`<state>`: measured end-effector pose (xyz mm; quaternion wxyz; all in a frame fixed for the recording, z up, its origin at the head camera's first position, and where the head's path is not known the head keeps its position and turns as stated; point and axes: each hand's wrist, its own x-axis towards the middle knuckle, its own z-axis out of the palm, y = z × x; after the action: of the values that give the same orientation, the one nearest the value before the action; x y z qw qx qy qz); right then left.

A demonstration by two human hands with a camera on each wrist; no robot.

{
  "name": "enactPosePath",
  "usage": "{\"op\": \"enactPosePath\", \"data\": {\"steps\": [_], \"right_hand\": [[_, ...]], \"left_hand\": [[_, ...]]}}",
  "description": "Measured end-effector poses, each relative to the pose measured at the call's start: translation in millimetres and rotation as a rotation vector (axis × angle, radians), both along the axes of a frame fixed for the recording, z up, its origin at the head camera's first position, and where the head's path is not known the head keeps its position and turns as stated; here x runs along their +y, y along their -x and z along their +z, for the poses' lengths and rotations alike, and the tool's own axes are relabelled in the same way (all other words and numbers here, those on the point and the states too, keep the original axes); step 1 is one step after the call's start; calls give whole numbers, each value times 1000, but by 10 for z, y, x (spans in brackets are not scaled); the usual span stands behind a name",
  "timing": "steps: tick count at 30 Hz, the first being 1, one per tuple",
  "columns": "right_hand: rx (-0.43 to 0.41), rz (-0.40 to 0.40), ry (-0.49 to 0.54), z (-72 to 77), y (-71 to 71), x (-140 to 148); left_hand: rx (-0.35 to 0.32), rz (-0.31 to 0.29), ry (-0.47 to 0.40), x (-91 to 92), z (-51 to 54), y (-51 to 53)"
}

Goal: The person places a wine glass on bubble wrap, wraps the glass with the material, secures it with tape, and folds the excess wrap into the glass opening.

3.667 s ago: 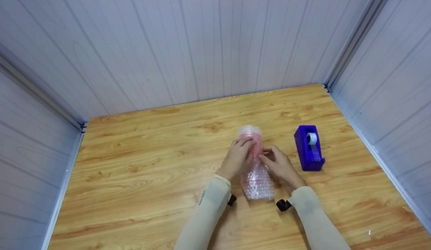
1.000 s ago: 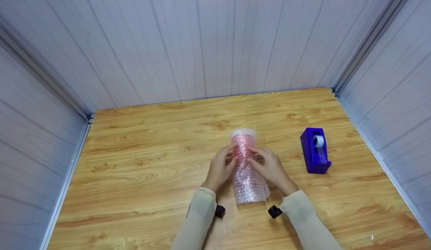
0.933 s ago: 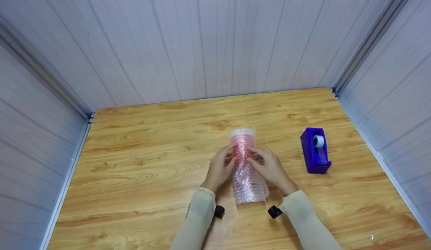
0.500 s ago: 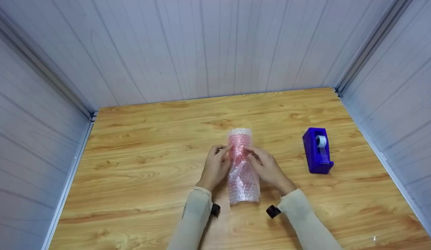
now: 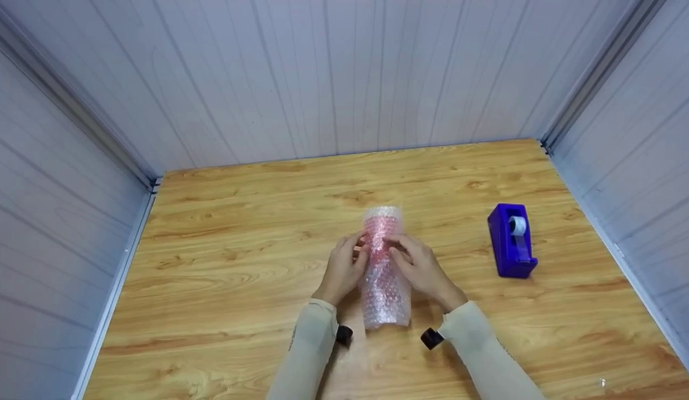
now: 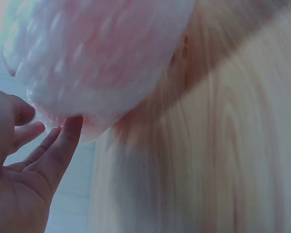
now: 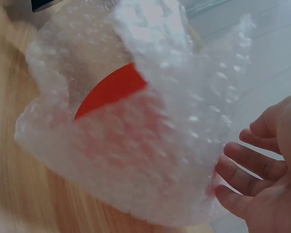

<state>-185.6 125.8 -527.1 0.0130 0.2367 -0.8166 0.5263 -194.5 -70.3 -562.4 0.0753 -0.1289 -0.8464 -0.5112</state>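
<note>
A roll of bubble wrap (image 5: 386, 300) lies lengthwise on the table in the head view, with something red showing through it. In the right wrist view its near end gapes, and a curved red edge (image 7: 111, 90) of the wrapped object is visible inside; its kind is hidden. My left hand (image 5: 341, 269) holds the roll's left side, some fingertips reaching low against the wrap in the left wrist view. On the opposite side, my right hand (image 5: 425, 266) holds the wrap with thumb and forefinger near the top of the roll.
A blue tape dispenser (image 5: 511, 244) with a roll of clear tape stands right of the hands. A tiny shiny scrap (image 5: 603, 382) lies at the table's front right. Pale panel walls (image 5: 322, 78) enclose the wooden table (image 5: 239, 222) at back and sides.
The left hand has gone from atop the roll to its left side. The flared lower end of the wrap has drawn in narrower and straighter. The whole view has shifted slightly.
</note>
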Motion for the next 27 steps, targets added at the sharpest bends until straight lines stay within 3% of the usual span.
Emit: {"op": "enactPosePath", "data": {"steps": [4, 7, 15, 22, 27], "right_hand": [[57, 16, -13, 11, -7, -14], [98, 36, -23, 21, -16, -26], [166, 83, -58, 47, -15, -64], [170, 113, -72, 45, -3, -89], [208, 130, -82, 20, 11, -108]], "left_hand": [[-75, -4, -23, -6, -7, -22], [-76, -9, 19, -13, -25, -36], [118, -35, 179, -36, -37, -77], [306, 15, 323, -59, 7, -72], [345, -79, 343, -91, 83, -23]]}}
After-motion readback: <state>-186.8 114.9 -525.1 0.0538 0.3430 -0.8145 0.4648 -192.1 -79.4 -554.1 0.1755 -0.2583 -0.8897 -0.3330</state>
